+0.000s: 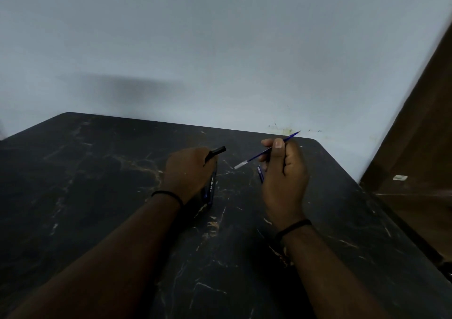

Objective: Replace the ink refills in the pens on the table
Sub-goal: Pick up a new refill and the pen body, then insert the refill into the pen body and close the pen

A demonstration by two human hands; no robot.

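My right hand [283,172] pinches a thin blue ink refill [259,156] between thumb and fingers; its white end points left and down, its tip up and right. My left hand [187,172] is closed around a black pen barrel [215,153], whose end sticks out above the fist. Under the left hand, a dark pen with white lettering [211,186] lies on the black marbled table [97,184]. A small blue pen part [260,174] lies on the table just left of my right hand.
A pale wall rises right behind the table's far edge. A brown wooden panel [415,147] stands at the right, close to the table's right edge. Both wrists wear black bands.
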